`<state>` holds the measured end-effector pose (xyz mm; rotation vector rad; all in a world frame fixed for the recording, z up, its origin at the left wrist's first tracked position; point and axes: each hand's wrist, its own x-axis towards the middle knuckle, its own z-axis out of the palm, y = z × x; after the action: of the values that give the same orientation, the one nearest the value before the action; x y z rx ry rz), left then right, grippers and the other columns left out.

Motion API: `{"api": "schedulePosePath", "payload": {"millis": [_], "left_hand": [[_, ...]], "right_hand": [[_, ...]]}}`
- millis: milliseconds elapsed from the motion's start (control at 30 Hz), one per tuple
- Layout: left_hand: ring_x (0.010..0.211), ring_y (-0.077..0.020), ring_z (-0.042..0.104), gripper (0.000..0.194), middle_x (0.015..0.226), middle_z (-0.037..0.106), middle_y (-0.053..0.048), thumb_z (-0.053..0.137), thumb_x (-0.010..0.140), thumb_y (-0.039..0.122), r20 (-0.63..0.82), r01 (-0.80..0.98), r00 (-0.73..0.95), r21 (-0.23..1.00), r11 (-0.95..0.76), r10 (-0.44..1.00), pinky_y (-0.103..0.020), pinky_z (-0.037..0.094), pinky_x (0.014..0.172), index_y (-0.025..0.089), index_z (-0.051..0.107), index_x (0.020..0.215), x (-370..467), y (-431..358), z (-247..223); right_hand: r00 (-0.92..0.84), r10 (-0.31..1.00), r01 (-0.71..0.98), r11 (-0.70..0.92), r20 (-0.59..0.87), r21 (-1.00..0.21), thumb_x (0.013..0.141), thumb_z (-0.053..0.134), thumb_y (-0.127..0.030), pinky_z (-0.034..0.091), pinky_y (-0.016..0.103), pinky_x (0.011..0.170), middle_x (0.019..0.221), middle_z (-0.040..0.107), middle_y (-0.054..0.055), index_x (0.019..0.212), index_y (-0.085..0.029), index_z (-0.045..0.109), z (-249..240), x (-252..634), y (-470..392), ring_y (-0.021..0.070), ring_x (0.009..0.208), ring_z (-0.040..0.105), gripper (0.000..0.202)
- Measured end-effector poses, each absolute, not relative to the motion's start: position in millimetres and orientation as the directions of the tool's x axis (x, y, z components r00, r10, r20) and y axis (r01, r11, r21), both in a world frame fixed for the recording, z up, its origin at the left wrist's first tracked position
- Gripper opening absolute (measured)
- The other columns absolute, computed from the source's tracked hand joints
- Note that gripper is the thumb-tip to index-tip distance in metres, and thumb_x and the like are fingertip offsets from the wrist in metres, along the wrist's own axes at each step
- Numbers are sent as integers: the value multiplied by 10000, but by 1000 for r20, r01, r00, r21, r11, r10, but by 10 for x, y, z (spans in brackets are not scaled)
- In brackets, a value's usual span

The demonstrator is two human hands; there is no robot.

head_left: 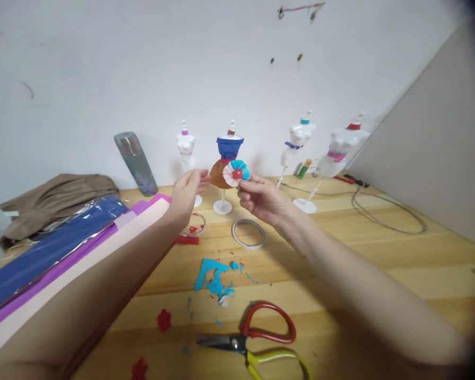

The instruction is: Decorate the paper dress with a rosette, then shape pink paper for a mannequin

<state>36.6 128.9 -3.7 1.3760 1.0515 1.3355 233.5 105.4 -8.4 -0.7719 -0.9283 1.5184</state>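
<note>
One pleated rosette [236,173], disc upright, facing camera | right fingers [248,186] pinching it | left fingers [200,177] released

pink-and-turquoise rosette [229,177], red flower centre [238,173], blue bodice [228,148], brown skirt [217,174], red-and-yellow scissor handles [288,320]

We cannot read any text, label, brand, number or sign here, as the faint pattern on the flask [133,161] is too blurred for us to make out, and the small green and gold cylinder [303,169] shows us no legible letters either.
</note>
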Motion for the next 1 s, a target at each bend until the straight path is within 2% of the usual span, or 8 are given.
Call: {"api": "schedulePosePath", "payload": {"millis": [133, 233, 367, 533, 667, 800, 933, 1000], "left_hand": [[1147, -292, 721, 437, 1118, 802, -127, 814, 803, 542, 195, -60, 288, 981, -186, 937, -426, 536, 1047, 158, 767, 1005, 401, 1006, -102], [1052, -258, 736, 462, 1043, 809, -110, 896, 709, 507, 210, -106, 382, 977, -182, 900, -402, 552, 1004, 156, 771, 982, 490, 928, -110], [915, -184, 716, 328, 994, 805, -80, 858, 770, 431, 203, -153, 351, 976, -158, 914, -372, 561, 964, 167, 781, 949, 542, 931, -124], [891, -182, 706, 201, 857, 769, -51, 805, 808, 355, 203, -126, 310, 977, -172, 929, -355, 567, 926, 159, 765, 828, 521, 916, -124], [842, -173, 703, 153, 835, 763, -48, 749, 852, 302, 161, -33, 310, 987, -158, 937, -345, 576, 892, 164, 754, 787, 497, 892, -25], [866, -169, 723, 104, 881, 788, -62, 739, 862, 254, 98, 100, 309, 986, -134, 946, -333, 574, 894, 161, 780, 842, 421, 976, 103], [789, -169, 754, 110, 840, 809, -89, 787, 814, 254, -41, 213, 428, 975, -57, 903, -270, 586, 742, 157, 795, 863, 328, 1126, 211], [712, -157, 743, 95, 794, 807, -85, 798, 786, 244, -70, 268, 494, 960, -75, 867, -241, 578, 670, 160, 799, 831, 312, 1183, 269]], "right_hand": [[-236, 971, -506, -165, -48, -847, 563, 949, -186, 358, 146, 434, 665, 617, -44, 750, -170, 647, -140, 2200, 934, 29, 515, 455, 356], [-278, 959, -528, -190, -43, -828, 578, 951, -185, 366, 135, 435, 601, 553, -67, 737, -167, 639, -175, 2123, 876, 27, 500, 435, 350], [-307, 951, -542, -198, -26, -817, 597, 954, -191, 349, 129, 436, 619, 538, -76, 757, -164, 648, -192, 2096, 817, 20, 500, 404, 346], [-343, 939, -494, -189, -10, -849, 636, 956, -237, 343, 147, 446, 638, 547, -70, 746, -171, 653, -230, 2123, 759, 24, 508, 392, 329], [-372, 927, -288, -170, -53, -942, 614, 970, -317, 343, 190, 446, 726, 658, -13, 750, -183, 685, -214, 2235, 755, 51, 529, 482, 343], [-211, 978, -103, -15, 7, -995, 622, 949, -444, 371, 240, 458, 862, 744, 58, 797, -199, 756, -63, 2452, 825, 110, 588, 578, 358], [-162, 973, -29, 159, 162, -987, 685, 891, -529, 383, 258, 488, 957, 766, 72, 878, -231, 792, 109, 2554, 939, 136, 656, 597, 368], [-180, 963, 36, 210, 201, -977, 719, 871, -522, 390, 264, 507, 884, 751, 65, 852, -229, 793, 153, 2530, 994, 146, 671, 594, 332]]}}
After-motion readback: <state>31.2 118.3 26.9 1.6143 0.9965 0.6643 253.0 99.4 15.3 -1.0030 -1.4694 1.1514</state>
